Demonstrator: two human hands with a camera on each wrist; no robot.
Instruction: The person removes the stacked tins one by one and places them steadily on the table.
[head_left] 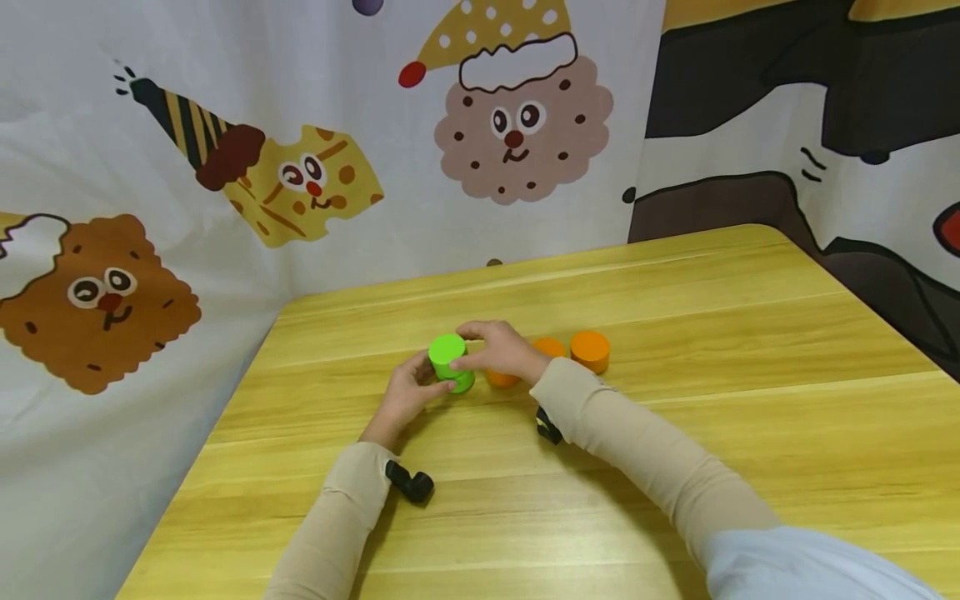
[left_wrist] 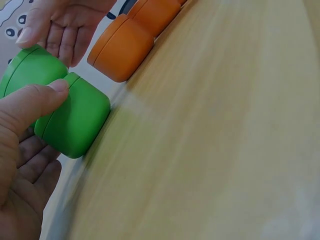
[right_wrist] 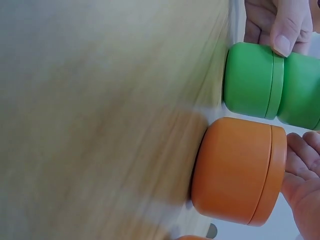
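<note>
Two round green jars with lids are stacked on the table, the upper green jar (head_left: pixel 447 353) sitting slightly off-centre on the lower green jar (left_wrist: pixel 80 117). My left hand (head_left: pixel 405 392) holds the lower jar, its thumb across the lid seam and its fingers on the far side. From the right, my right hand (head_left: pixel 506 350) grips the upper jar, thumb at its near side and fingers curving behind. Beside the stack, partly under my right hand in the head view, stands an orange jar (right_wrist: pixel 235 170).
Two more orange jars, a middle one (head_left: pixel 550 347) and a right-hand one (head_left: pixel 590 352), stand further right on the wooden table (head_left: pixel 480 517). A printed cloth (head_left: pixel 337 75) with cartoon biscuits hangs behind the table. Black wrist cameras sit under both sleeves.
</note>
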